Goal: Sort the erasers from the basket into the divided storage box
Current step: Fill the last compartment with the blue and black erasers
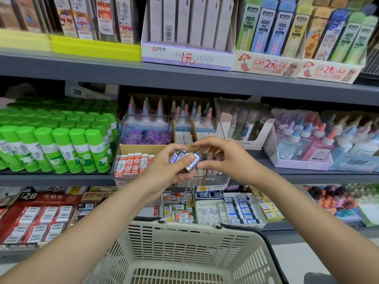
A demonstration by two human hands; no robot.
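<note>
Basket (pixel 184 251) nearest; glue sticks (pixel 61 144) left of storage box (pixel 123 144)
</note>
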